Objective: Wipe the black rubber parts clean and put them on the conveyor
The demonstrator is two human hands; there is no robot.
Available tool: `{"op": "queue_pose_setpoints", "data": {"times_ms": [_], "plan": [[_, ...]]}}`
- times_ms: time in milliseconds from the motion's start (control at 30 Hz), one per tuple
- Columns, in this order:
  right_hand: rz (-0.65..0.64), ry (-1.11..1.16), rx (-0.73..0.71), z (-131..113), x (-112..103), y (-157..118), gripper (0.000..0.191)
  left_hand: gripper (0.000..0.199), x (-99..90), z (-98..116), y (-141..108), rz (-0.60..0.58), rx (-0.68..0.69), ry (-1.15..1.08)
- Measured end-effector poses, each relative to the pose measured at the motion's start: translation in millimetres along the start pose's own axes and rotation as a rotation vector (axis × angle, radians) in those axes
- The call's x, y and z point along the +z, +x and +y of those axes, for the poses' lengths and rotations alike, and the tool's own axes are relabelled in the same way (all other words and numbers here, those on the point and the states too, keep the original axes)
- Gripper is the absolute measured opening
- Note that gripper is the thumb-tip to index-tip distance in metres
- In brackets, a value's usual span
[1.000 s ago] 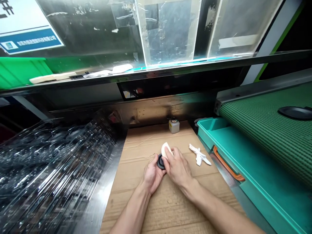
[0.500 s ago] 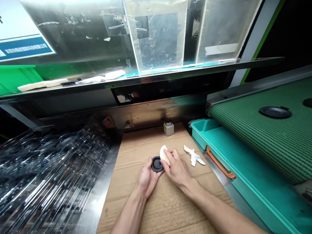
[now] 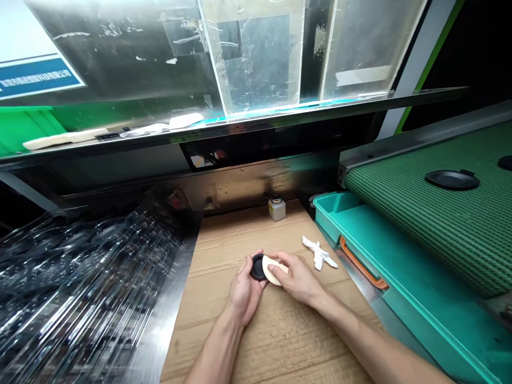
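Above cardboard (image 3: 276, 341), the left hand (image 3: 244, 292) cups a black rubber disc (image 3: 258, 267), the right hand (image 3: 298, 278) gripping a cream pad (image 3: 274, 270) on it.

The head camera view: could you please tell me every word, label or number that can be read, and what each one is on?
"有限公司": the end of the white line on the blue sign; the rest of that line is too blurred to read.
The label on the small bottle is too small to read.
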State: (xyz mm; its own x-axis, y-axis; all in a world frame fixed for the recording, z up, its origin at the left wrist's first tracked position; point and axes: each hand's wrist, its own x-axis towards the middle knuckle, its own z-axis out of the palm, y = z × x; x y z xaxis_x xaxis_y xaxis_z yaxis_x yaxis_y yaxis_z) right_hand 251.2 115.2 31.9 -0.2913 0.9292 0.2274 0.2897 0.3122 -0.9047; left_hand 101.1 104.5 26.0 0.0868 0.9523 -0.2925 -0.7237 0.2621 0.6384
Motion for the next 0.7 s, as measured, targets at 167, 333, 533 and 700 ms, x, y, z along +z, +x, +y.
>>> {"op": "queue_pose_setpoints", "data": {"times_ms": [167,333,533,700], "plan": [[-0.077,0.03,0.029,-3.5,10.9,4.4,0.021,0.029,0.8,-3.6,-2.7,0.019,0.047,0.072],[-0.043,-0.197,0.089,-5.8,-5.0,5.1,0.021,0.025,1.4,-3.5,-0.3,0.021,0.026,0.068],[-0.001,-0.489,-0.007,-13.0,2.9,7.5,0.025,0.018,2.4,-5.0,1.6,0.024,0.054,0.061],[0.078,-0.757,-0.019,-14.9,14.3,6.7,0.027,0.015,2.8,-4.8,0.3,0.058,0.065,0.102]]}}
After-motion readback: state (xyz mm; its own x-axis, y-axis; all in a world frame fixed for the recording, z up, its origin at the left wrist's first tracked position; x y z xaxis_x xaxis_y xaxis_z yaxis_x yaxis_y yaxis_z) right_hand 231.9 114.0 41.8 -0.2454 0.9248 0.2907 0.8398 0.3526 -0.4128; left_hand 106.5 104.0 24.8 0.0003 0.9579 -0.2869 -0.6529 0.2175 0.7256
